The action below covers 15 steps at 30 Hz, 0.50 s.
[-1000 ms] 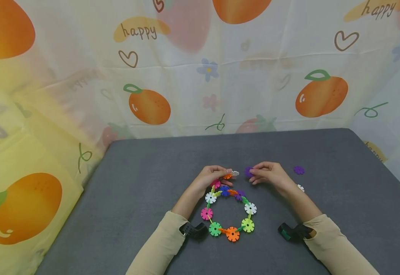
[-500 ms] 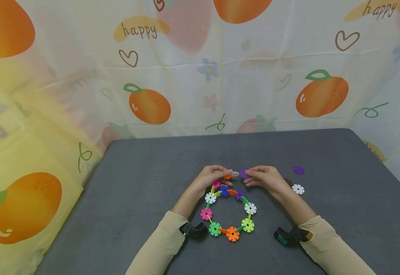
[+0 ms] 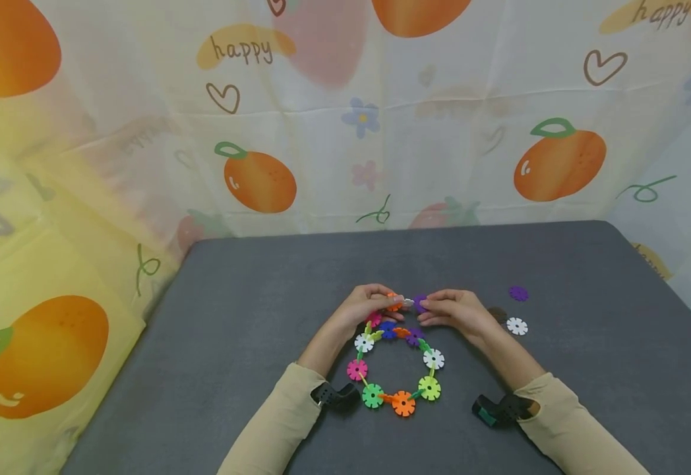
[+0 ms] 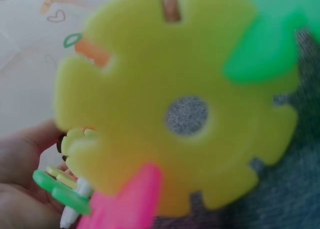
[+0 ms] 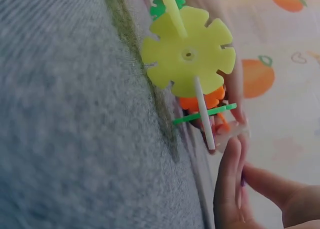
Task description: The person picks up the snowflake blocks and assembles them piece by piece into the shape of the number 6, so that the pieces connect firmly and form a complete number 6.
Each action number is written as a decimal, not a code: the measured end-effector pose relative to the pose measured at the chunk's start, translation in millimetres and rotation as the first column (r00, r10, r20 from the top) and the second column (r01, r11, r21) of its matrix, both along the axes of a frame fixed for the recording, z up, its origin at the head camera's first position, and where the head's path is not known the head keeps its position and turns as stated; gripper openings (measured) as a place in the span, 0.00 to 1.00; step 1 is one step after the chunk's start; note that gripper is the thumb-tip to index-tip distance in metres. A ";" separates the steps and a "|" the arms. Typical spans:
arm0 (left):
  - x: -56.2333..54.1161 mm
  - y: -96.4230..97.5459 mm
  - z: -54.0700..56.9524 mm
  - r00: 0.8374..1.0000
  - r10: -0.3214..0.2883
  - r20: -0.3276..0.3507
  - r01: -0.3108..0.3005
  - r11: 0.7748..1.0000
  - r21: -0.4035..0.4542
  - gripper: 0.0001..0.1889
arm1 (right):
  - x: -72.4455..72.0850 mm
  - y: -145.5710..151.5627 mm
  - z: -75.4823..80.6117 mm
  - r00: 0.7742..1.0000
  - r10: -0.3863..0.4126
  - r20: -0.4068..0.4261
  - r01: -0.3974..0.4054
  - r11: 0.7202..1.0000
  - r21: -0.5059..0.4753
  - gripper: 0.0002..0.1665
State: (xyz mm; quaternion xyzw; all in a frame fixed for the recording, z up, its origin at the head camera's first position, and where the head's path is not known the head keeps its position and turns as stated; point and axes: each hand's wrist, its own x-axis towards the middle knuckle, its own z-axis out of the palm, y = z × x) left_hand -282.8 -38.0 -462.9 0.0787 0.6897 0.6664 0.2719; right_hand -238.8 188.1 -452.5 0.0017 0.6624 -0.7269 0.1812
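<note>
Notched plastic snowflake discs in many colours are linked into a ring on the table. At its far side my left hand grips an orange disc, with a white disc slotted to it. My right hand pinches a purple disc between thumb and fingers, right beside the white one; whether they touch is too small to tell. A pink disc shows below the left hand. A yellow disc fills much of the left wrist view. Another yellow disc stands before the right hand in the right wrist view.
To the right of the right hand lie a loose purple disc and a white disc. A dark brown piece is partly hidden by the right wrist. The grey table backs onto a fruit-printed cloth.
My right hand has moved left with the purple disc, up to the white one. The loose white and brown pieces by the right wrist have come into sight. The left hand stays put.
</note>
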 end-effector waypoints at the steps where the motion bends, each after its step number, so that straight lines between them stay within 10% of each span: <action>1: 0.0 0.3 -0.1 1.000 -0.001 -0.003 0.001 1.000 -0.002 0.13 | 0.6 -0.5 0.4 1.000 -0.004 -0.001 0.004 1.000 0.008 0.22; 15: 0.2 2.3 -0.6 1.000 0.005 -0.012 -0.005 1.000 -0.012 0.13 | 1.8 -6.5 2.3 0.998 -0.039 0.053 0.038 0.999 0.016 0.20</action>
